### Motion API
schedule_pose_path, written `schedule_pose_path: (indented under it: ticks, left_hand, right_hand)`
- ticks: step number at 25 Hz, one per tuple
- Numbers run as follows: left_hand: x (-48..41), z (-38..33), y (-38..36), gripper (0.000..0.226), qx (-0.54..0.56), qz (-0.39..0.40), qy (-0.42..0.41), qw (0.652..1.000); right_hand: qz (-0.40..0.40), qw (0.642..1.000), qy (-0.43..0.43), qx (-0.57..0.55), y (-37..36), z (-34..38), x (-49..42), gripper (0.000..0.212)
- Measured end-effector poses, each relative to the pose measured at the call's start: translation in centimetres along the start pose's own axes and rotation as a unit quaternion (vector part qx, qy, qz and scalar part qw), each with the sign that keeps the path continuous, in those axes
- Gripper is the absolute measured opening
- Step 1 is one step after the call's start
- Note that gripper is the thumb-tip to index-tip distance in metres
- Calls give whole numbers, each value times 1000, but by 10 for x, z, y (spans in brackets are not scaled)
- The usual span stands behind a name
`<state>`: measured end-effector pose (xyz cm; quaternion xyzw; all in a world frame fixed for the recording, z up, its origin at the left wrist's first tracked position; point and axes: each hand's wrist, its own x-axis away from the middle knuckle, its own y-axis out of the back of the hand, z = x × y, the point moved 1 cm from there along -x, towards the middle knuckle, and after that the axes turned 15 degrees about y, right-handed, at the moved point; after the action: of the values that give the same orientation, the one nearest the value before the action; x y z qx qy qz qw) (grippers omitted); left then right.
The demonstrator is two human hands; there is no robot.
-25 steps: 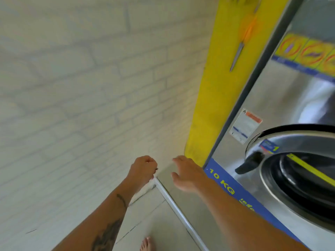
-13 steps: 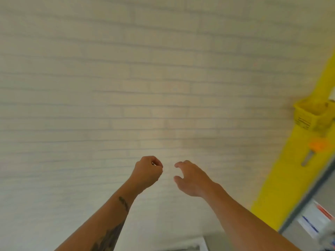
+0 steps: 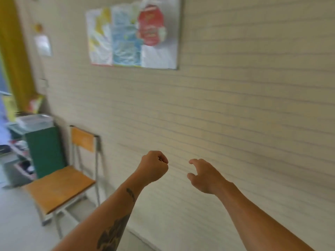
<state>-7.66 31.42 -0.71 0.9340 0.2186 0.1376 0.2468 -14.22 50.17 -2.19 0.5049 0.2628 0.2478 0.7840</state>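
Both hands hang in the air in front of the pale brick wall [image 3: 235, 115], touching nothing. The left hand [image 3: 153, 167] is rolled into a tight fist, knuckles up. A small bright speck shows at the curl of the fingers, but I cannot tell whether anything is pinched inside. The right hand [image 3: 204, 176] is loose, its fingers half curled and spread, and it holds nothing. The nearest thing that could be handled is the wooden chair [image 3: 61, 185]. It stands on the floor [image 3: 16, 223] down to the left, with its back close to the wall, well apart from both hands and beside a green cabinet [image 3: 45, 151] that carries a clear plastic box [image 3: 34, 121]. The main risk, as I judge it, comes from the view itself: everything is smeared, which suggests a quick turn of the head. A reach made now would be aimed on a poor reading of depth, and the knuckles could strike the brick or a leg could catch the metal chair frame. If the fist does enclose something small, a careless opening could drop it to the floor, where it might roll under the chair or cabinet. The poster [image 3: 134, 33] hangs high up and seems out of harm's way.
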Motion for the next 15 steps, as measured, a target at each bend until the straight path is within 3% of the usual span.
schedule_pose_path:
  ticks: [7, 15]
  left_hand:
    - [-74, 89, 164, 20, 4, -145, 94, 985]
    - [-168, 143, 296, 21, 20, -259, 171, 950]
  right_hand:
    - [59, 990, 128, -16, -75, 125, -171, 63]
    - [95, 963, 247, -58, -127, 225, -359, 63]
